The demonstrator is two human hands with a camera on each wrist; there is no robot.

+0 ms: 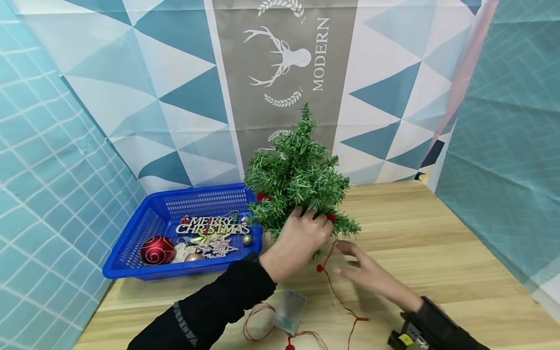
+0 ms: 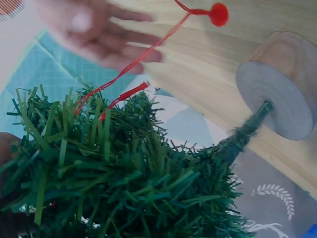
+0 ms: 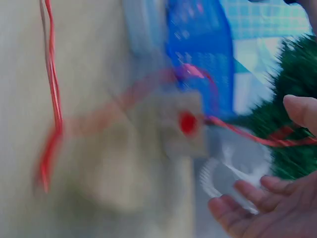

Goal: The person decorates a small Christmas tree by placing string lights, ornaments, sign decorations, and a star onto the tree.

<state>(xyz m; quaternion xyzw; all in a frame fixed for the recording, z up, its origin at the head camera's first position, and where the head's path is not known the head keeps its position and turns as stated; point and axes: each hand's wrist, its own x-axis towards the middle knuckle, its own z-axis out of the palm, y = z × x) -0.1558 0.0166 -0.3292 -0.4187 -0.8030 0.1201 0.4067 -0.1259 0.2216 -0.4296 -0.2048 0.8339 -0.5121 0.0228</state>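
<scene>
A small artificial Christmas tree [image 1: 302,165] stands at the middle of the table, on the wooden base [image 2: 277,94] seen in the left wrist view. My left hand [image 1: 306,238] grips its lower front branches with curled fingers, the fingertips partly hidden in the greenery. From there a thin red string light [image 1: 335,289] with red bulbs and a red pom-pom [image 1: 320,268] trails down onto the wood. Just right of this string, my right hand [image 1: 369,272] has its fingers loosely spread, holding nothing. In the right wrist view, the string passes beside the right-hand fingers [image 3: 247,196].
At the left, a blue plastic basket [image 1: 131,238] holds a red bauble [image 1: 157,250], a Merry Christmas sign [image 1: 212,226] and snowflake ornaments. A clear battery box [image 1: 290,311] with coiled wire lies at the front. Behind the table hangs a patterned cloth [image 1: 183,58].
</scene>
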